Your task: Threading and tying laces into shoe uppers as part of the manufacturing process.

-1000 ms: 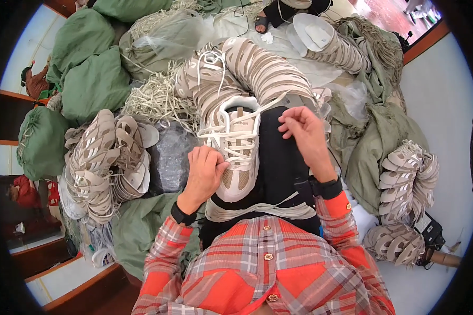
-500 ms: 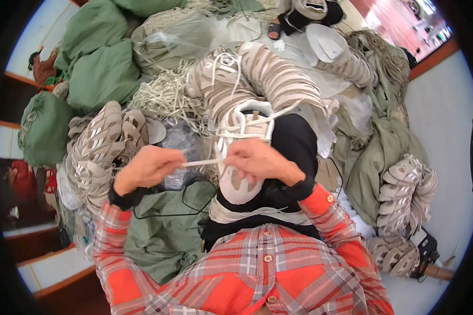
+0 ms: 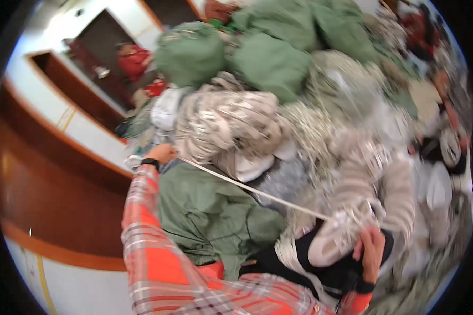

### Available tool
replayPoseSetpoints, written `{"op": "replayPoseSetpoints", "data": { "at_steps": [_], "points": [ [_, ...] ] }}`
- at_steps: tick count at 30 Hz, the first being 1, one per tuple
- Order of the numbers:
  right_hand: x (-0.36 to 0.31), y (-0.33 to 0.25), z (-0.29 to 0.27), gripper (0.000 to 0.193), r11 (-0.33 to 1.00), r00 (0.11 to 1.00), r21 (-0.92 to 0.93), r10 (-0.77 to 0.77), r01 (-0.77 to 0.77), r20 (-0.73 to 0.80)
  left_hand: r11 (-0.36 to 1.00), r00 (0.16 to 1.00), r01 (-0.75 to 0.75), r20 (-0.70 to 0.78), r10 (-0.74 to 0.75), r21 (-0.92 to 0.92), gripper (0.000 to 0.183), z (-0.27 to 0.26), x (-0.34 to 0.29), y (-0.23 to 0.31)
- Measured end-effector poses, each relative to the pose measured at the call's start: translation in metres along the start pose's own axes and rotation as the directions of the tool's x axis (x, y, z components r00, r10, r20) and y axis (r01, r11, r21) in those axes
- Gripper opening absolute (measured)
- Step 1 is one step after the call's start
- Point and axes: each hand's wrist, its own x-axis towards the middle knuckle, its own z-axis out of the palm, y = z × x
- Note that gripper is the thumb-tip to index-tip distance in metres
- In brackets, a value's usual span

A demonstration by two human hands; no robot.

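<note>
My left hand (image 3: 164,153) is stretched far out to the left, its fingers closed on the end of a white shoelace (image 3: 247,188). The lace runs taut and slanting down to a beige shoe upper (image 3: 323,248), which lies across my black-clad lap with its toe toward me. White lacing crosses the front of the upper. At its right side, my right hand (image 3: 371,249) has bent fingers against the upper near the lacing; the fingers are somewhat blurred. A bundle of pale laces (image 3: 291,257) lies over my lap.
Strings of nested beige uppers (image 3: 231,123) lie at the left, with another row (image 3: 399,191) beyond my lap. Green sacks (image 3: 270,63) and a heap of loose laces (image 3: 312,126) fill the back. A green cloth (image 3: 210,202) spreads under my left arm. Other people sit farther off.
My left hand has swung far out to the left, drawing the lace into a long taut line. My right hand has shifted to the upper's right side. The view has turned left.
</note>
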Motion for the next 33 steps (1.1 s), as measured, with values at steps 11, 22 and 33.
{"op": "replayPoseSetpoints", "data": {
  "at_steps": [11, 22, 33],
  "points": [
    [-0.030, -0.005, 0.037, 0.023, 0.902, 0.777, -0.398, 0.127, 0.169, 0.617, 0.380, 0.399, 0.278, -0.254, -0.881, -0.882, 0.021, -0.004, -0.006, -0.013],
    [-0.026, 0.023, 0.079, 0.018, 0.769, 0.909, -0.484, -0.352, 0.417, 0.224, -0.047, 0.948, -0.060, -0.071, 0.309, -0.997, 0.013, -0.049, 0.028, 0.352],
    [-0.046, 0.013, 0.044, 0.041, 0.981, 0.981, -0.018, 0.195, -0.195, 0.005, 0.377, 0.613, -0.751, -0.360, 0.703, -0.542, 0.014, -0.021, -0.024, 0.503]
  ]
}}
